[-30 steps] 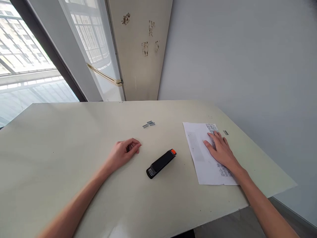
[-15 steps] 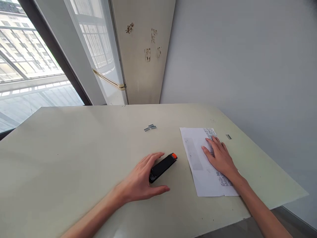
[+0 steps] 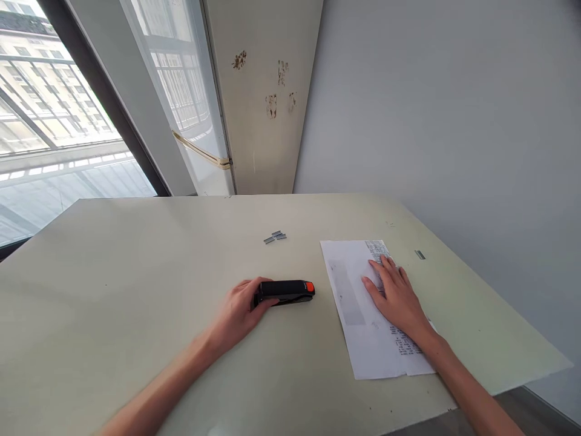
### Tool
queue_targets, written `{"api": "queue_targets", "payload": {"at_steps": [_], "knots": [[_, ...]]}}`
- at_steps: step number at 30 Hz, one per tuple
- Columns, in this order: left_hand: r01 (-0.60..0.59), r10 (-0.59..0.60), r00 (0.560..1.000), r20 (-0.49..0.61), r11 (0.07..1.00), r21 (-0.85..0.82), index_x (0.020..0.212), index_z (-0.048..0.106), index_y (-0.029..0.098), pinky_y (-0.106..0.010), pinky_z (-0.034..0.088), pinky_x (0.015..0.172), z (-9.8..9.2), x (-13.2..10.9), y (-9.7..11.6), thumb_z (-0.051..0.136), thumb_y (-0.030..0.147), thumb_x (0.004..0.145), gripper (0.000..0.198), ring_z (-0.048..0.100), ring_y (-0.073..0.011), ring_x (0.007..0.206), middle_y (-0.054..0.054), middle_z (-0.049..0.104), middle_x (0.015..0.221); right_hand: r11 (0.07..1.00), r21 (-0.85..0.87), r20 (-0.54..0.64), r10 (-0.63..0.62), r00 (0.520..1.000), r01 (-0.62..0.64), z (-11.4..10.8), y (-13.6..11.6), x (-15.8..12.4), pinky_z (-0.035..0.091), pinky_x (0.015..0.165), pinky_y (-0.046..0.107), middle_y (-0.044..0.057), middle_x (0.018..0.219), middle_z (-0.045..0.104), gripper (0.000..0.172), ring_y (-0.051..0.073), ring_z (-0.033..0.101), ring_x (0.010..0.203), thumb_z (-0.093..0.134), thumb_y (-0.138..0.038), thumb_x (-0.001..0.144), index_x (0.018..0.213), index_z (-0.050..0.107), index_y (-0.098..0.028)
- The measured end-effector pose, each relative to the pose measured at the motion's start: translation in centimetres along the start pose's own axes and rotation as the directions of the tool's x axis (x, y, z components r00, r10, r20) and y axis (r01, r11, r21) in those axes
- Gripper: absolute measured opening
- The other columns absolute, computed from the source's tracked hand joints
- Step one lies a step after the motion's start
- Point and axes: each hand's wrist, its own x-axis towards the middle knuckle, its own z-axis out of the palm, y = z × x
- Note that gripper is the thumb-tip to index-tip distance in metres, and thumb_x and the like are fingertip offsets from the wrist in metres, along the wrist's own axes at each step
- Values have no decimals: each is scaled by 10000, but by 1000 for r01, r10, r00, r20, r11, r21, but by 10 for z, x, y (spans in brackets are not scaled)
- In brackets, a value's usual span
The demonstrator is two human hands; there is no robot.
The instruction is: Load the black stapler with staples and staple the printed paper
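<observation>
A black stapler with an orange-red tip (image 3: pixel 288 290) is in the middle of the table, its tip pointing right. My left hand (image 3: pixel 244 307) is closed around its rear end, thumb on the near side and fingers on the far side. Whether the stapler touches the table I cannot tell. To the right lie sheets of paper (image 3: pixel 347 339), printed on part of their surface. Flat on them, fingers somewhat spread, rests my right hand (image 3: pixel 397 300), covering some of the print.
Several strips of staples (image 3: pixel 275 237) lie beyond the stapler on the pale table (image 3: pixel 149 290). Another staple strip (image 3: pixel 420 255) sits right of the paper. A grey wall (image 3: pixel 436 109) borders the right, and a cabinet with brown marks (image 3: pixel 261 145) stands behind.
My left hand has closed on the stapler, which has turned from slanting to nearly level across the view. The paper has slid slightly left and nearer under my right hand.
</observation>
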Motion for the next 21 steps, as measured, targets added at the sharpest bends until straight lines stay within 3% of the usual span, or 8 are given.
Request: {"api": "queue_targets", "payload": {"at_steps": [5, 8, 12, 17, 21], "knots": [[116, -117, 991, -71, 993, -16, 1155, 664, 255, -329, 530, 721, -18, 7, -9, 597, 521, 987, 322, 709, -225, 789, -22, 783, 932, 999, 25, 3, -31, 1000, 31, 5, -24, -8, 242, 1308, 641, 135, 1745, 322, 641, 325, 252, 1634, 342, -615, 1070, 1564, 471, -228], [145, -155, 980, -128, 986, -79, 1133, 656, 255, -339, 545, 756, -24, 10, -13, 645, 537, 952, 335, 741, -240, 846, -21, 806, 971, 998, 43, 32, -53, 998, 51, 3, -35, -12, 254, 1311, 630, 122, 1757, 297, 640, 314, 238, 1639, 346, -604, 1077, 1588, 456, -235], [166, -210, 963, -168, 956, -242, 1057, 670, 247, -376, 587, 861, -28, 13, -19, 720, 570, 896, 364, 774, -271, 956, -40, 824, 1033, 992, 60, 92, -119, 989, 113, -12, -40, -18, 365, 1251, 652, 34, 1743, 346, 573, 332, 341, 1598, 389, -604, 1074, 1588, 480, -367], [227, -328, 942, -75, 784, -578, 1066, 690, 212, -434, 606, 967, -34, 17, -29, 846, 598, 790, 499, 768, -324, 1099, -88, 828, 1034, 968, 122, 121, -234, 965, 219, -29, -45, -26, 498, 1141, 633, 21, 1630, 507, 465, 352, 478, 1482, 487, -577, 1059, 1483, 610, -430], [187, -318, 946, -58, 684, -705, 1207, 710, 193, -464, 567, 1059, -45, 16, -33, 883, 557, 779, 588, 740, -338, 1175, -104, 819, 1116, 918, 199, 90, -365, 927, 342, -23, -72, -36, 507, 1127, 634, 37, 1592, 525, 450, 350, 479, 1453, 543, -498, 1058, 1504, 585, -455]]}}
